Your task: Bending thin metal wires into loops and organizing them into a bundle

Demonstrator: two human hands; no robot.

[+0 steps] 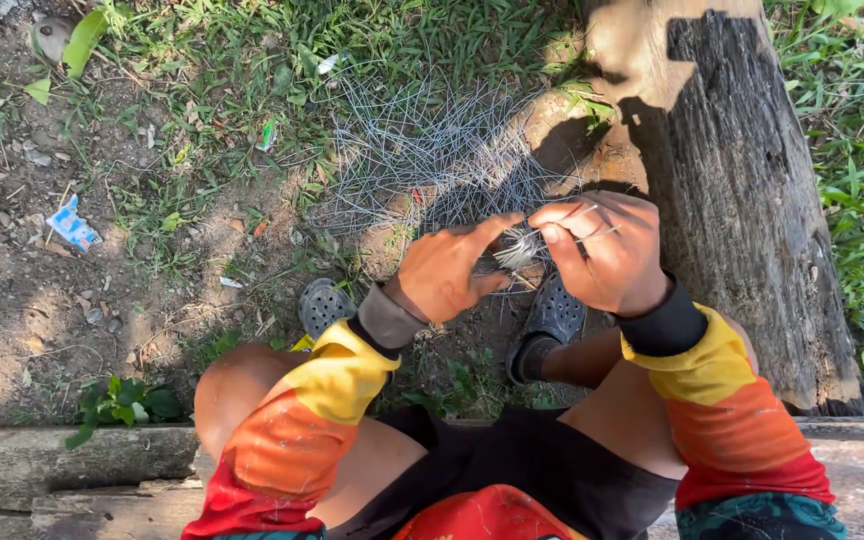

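Both hands pinch a small bundle of thin wires (522,247) mid-frame, left hand (444,272) and right hand (599,252) clenched on it; risk: sharp ends could prick fingers, or strands slip into the loose wire pile (432,150) above.

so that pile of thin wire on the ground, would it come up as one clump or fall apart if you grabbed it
The wire pile would probably lift as a loose tangle, since the strands cross and snag one another. Each looks thin and springy, so likely light and bendy. The small bundle pinched between left hand and right hand splays at its ends, so loose pieces may slip out.
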